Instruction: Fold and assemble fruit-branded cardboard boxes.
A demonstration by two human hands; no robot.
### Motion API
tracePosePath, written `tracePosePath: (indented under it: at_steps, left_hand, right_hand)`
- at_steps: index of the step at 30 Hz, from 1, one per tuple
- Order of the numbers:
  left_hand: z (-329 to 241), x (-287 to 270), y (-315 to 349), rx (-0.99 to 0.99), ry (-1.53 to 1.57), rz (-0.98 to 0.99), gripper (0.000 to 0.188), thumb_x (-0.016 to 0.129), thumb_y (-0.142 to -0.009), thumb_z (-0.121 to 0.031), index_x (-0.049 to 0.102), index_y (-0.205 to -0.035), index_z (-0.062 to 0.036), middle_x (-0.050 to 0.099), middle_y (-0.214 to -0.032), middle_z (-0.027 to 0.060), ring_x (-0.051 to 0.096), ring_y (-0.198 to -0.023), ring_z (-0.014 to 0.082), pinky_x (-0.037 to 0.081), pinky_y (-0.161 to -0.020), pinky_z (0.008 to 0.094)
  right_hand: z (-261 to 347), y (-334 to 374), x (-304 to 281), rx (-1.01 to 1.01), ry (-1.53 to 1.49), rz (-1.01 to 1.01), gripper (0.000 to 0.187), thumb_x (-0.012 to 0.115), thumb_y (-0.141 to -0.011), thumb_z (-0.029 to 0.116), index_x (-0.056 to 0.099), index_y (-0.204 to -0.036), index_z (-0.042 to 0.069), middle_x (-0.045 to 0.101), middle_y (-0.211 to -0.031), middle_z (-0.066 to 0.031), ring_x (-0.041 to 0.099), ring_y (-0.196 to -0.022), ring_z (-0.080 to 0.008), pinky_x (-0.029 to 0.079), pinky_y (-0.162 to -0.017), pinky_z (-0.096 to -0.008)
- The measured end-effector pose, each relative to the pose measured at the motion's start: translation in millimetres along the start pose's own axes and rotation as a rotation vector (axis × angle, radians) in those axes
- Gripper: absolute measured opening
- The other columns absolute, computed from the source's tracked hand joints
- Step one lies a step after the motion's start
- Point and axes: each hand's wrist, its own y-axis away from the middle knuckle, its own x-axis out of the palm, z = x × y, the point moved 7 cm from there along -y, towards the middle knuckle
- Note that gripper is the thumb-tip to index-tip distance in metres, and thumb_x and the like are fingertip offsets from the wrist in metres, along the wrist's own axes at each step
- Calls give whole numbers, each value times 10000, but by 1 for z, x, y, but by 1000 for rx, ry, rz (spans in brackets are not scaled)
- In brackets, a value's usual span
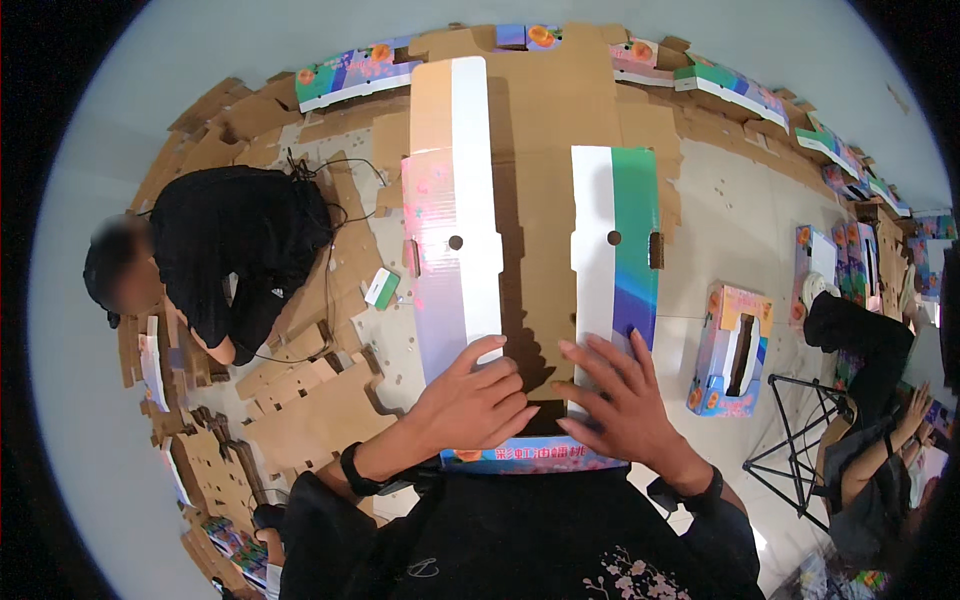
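In front of me is a partly folded cardboard fruit box (545, 100), plain brown inside and printed outside in pink, purple, green and blue. Its long left side panel (433, 215) and right side panel (634, 200) stand up, each with a white strip and a round hole. A blue printed end panel (540, 456) is nearest my body. My left hand (470, 400) rests at the near end of the left panel, fingers bent and slightly apart. On the near end of the right panel lies my right hand (625, 400), its fingers spread. Neither hand visibly grasps anything.
To the left a person in black (240, 240) bends over flattened cardboard (320, 420). A folded box (730, 350) stands on the floor at right, beside a black folding stool frame (795, 440). Another person (870, 450) sits at far right. More printed boxes (735, 92) line the back wall.
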Motion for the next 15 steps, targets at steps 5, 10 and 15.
tracePosePath:
  at_steps: [5,10,15]
  left_hand:
    - [37,-45,15,-124,328,-527,297,699,-848,-127,652,-1130,-45,628,-1156,131,606,-1039,278,394,-1058,433]
    - [127,-64,26,-703,487,-940,494,593,-999,-215,468,-1419,15,526,-1411,165,525,-1266,259,366,-1106,397]
    - [149,-23,23,-935,1106,-810,601,500,-1065,-327,359,-1499,66,518,-1439,137,496,-1296,175,386,-1086,292]
  right_hand:
    - [-56,1,-59,286,-339,-530,315,567,-966,208,617,-1231,45,531,-1391,-191,487,-1325,-307,348,-1123,-501]
    - [-134,-46,-36,623,-926,-687,439,487,-1054,305,561,-1332,-26,583,-1331,-140,505,-1273,-217,383,-1082,-342]
    - [-136,-54,1,777,-1140,-570,504,490,-1061,337,510,-1407,-30,582,-1347,-132,520,-1248,-170,387,-1069,-295]
